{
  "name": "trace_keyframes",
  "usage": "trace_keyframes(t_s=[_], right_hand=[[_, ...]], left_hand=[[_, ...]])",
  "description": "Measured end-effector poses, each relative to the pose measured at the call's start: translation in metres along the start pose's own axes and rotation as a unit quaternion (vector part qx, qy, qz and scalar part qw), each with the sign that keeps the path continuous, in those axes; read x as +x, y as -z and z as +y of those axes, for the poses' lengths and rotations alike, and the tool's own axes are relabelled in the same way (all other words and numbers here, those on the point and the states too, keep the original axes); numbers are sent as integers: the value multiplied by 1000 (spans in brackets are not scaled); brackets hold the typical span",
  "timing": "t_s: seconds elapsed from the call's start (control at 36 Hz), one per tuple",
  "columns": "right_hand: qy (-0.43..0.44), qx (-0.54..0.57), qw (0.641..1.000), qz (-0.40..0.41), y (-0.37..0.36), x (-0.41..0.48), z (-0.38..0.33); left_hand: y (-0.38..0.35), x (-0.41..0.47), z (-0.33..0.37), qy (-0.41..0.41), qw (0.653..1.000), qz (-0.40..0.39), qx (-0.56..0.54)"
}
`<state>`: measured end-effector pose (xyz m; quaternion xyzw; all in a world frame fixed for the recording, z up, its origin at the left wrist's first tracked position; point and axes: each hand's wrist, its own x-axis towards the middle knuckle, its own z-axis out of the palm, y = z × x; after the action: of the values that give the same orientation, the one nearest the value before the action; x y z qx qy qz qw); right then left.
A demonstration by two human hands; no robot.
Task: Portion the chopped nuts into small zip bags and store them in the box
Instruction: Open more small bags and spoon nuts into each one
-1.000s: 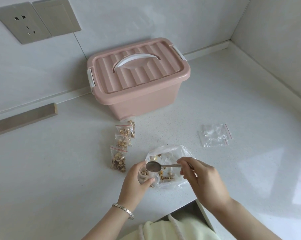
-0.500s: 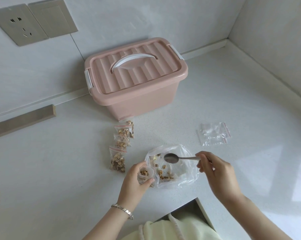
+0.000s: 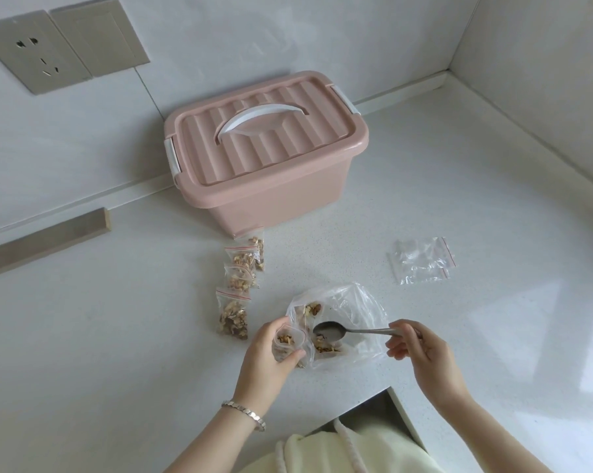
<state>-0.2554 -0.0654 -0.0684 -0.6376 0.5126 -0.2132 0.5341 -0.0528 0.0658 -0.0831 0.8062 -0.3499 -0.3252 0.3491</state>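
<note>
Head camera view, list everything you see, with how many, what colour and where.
pink plastic storage box with white handle: one, pink, lid on, back of counter
filled small zip bags of chopped nuts: about four, clear with red strips, row before the box
empty small zip bags: small pile, clear, right side of counter
large clear plastic bag of nuts: one, clear, near edge between the hands
white speckled counter: one, white, under everything
grey wall socket: one, grey, upper left
wooden strip: one, brown, left wall base
left hand: one, holds open small zip bag, part filled
right hand: one, holds metal spoon at the large bag's mouth
</note>
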Motion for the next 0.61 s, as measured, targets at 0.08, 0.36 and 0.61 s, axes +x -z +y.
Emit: trace_keyframes(t_s=[0.08,0.36,0.61], right_hand=[[6,-2,1000,-4,3,2,0],[75,-49,995,-43,3,0,-13],[55,-78,992,-86,7,1,-13]], left_hand=[[0,0,-1,1,1000,-2,0],[0,-1,0,-3,1000,1,-10],[1,-2,-1,-6,1000,0,-9]])
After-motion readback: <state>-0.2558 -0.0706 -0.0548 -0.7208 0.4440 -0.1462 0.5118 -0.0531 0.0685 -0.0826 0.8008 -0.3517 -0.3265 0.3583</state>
